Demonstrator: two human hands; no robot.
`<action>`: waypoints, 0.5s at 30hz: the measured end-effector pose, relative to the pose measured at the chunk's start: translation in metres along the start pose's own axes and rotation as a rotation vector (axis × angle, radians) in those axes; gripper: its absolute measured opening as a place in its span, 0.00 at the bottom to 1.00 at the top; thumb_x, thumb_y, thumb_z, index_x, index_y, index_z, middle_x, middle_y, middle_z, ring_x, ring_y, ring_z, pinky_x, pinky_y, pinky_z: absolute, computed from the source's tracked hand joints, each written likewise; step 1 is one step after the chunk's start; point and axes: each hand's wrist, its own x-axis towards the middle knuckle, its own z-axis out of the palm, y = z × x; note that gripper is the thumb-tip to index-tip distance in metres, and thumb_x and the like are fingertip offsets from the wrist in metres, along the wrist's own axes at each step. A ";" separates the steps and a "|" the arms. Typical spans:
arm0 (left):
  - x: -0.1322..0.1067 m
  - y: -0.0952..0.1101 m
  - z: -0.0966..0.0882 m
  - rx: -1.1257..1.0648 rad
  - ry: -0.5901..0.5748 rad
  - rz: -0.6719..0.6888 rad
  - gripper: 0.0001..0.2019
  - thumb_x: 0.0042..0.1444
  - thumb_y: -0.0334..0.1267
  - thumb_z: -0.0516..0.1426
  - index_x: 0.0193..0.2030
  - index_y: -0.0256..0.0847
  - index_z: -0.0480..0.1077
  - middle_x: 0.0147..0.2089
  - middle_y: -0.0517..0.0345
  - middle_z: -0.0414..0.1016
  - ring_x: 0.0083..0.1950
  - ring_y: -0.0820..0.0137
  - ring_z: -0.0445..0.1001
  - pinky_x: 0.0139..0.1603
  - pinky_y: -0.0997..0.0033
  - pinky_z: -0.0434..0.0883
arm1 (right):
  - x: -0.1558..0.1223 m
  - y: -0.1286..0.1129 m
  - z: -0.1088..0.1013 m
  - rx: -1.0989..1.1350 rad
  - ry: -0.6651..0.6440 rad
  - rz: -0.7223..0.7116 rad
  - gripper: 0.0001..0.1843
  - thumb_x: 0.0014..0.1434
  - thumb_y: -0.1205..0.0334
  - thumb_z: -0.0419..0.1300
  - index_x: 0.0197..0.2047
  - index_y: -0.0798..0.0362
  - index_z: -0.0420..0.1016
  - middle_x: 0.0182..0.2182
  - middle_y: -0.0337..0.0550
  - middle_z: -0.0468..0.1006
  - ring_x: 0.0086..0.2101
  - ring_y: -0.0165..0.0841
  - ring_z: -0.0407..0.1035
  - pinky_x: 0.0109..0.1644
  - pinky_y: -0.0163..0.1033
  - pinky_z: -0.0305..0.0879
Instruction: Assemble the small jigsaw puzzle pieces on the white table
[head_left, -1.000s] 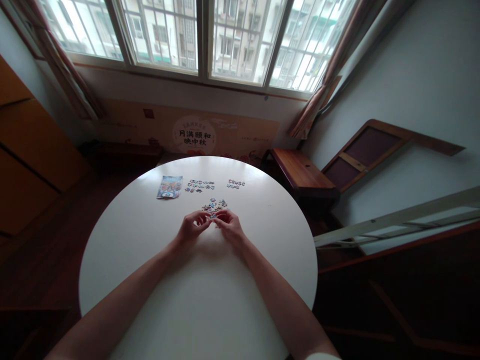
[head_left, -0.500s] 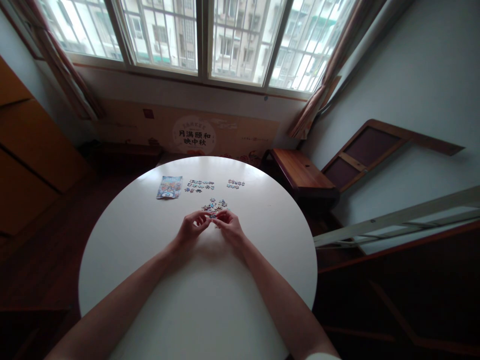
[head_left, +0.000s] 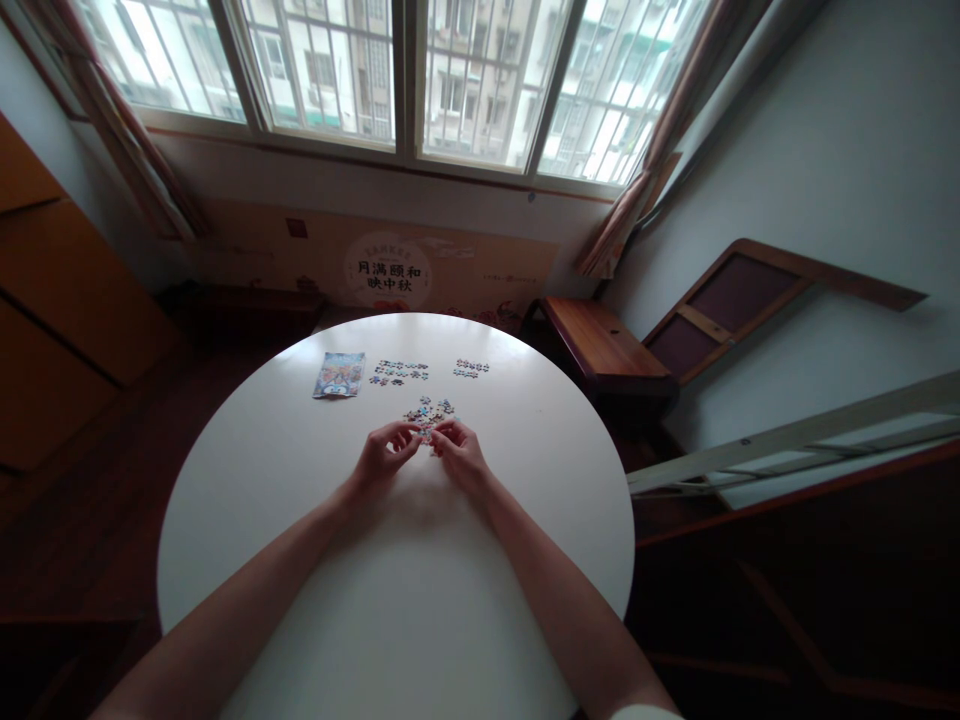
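Note:
My left hand (head_left: 384, 455) and my right hand (head_left: 459, 452) meet over the middle of a round white table (head_left: 300, 520), fingers curled and pinched together on small jigsaw pieces (head_left: 427, 432) held between them. Just beyond the fingertips lies a loose cluster of puzzle pieces (head_left: 430, 409). Two further groups of pieces lie farther back, one (head_left: 400, 372) at centre and one (head_left: 471, 368) to its right. A small colourful picture card (head_left: 340, 374) lies at the back left.
Past the table's far edge stand a brown printed cardboard panel (head_left: 390, 270) below the barred window (head_left: 405, 70), a wooden bench (head_left: 600, 345) at the right, and orange cabinets (head_left: 60, 300) at the left. A framed board (head_left: 735, 300) leans on the right wall.

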 end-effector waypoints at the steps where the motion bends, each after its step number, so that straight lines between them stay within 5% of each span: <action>1: 0.000 0.000 0.000 0.000 0.000 0.000 0.09 0.52 0.37 0.59 0.39 0.36 0.74 0.25 0.59 0.73 0.24 0.76 0.69 0.26 0.77 0.67 | 0.000 0.000 0.000 -0.003 0.002 0.000 0.17 0.44 0.52 0.68 0.30 0.53 0.70 0.21 0.35 0.73 0.21 0.25 0.63 0.25 0.32 0.60; 15: 0.001 0.000 0.000 0.001 0.009 0.004 0.09 0.52 0.38 0.59 0.37 0.36 0.74 0.25 0.59 0.74 0.24 0.75 0.69 0.25 0.77 0.68 | 0.001 0.002 -0.001 -0.025 0.000 0.002 0.15 0.45 0.52 0.67 0.30 0.53 0.72 0.21 0.36 0.73 0.21 0.25 0.63 0.25 0.33 0.61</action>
